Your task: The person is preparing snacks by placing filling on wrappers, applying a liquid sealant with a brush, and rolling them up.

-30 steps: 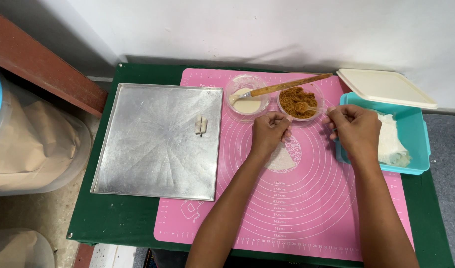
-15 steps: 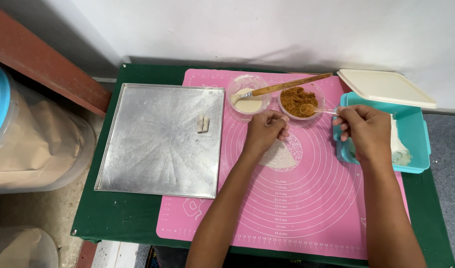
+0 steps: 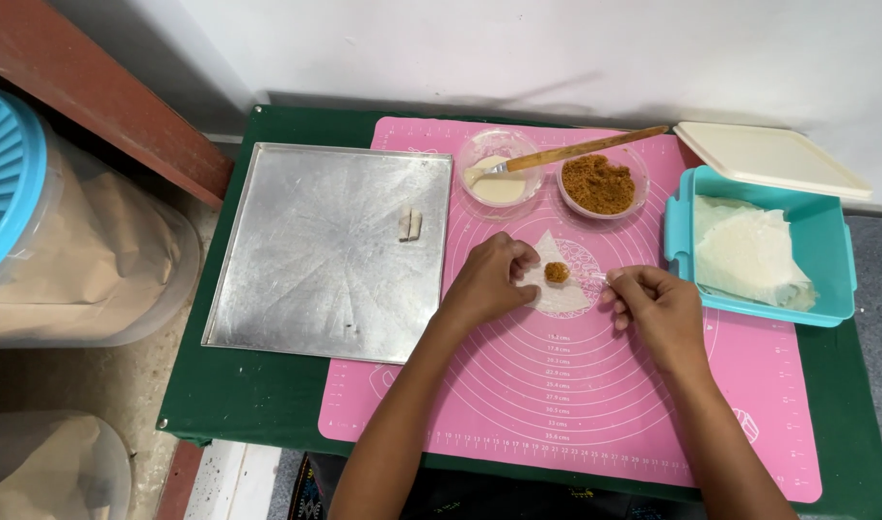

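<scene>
From the head camera, a white wall closes the far side of the scene, and against it stands a green worktop (image 3: 268, 404) carrying a pink silicone mat (image 3: 595, 404) printed with concentric rings. On the mat's far half, between the two hands, lies a pale triangular wrapper sheet (image 3: 559, 294) with its point toward the far edge and a small brown lump of filling (image 3: 557, 273) sitting on it near the apex. The left hand (image 3: 489, 284) rests on the wrapper's left edge, its fingers curled narrowly and touching the sheet just left of the filling; it is the nearer hand to the lump. The right hand (image 3: 658, 308) sits just right of the wrapper, fingers pinched closed on a small thin utensil (image 3: 595, 277) whose tip points left toward the filling; its exact kind is too small to tell. So the filling lies right of the left fingers and left of the right ones, and the wrapper's long axis runs near to far. Beyond the wrapper stand two clear bowls: one of pale paste (image 3: 499, 180) with a wooden-handled brush (image 3: 576, 151) lying across both, and one of brown crumbly filling (image 3: 602, 183). At the right a teal tub (image 3: 682, 231) holds more wrappers, with its cream lid (image 3: 768, 159) behind it. At the left a metal tray (image 3: 316, 279) carries two small rolled pieces (image 3: 410, 223).
</scene>
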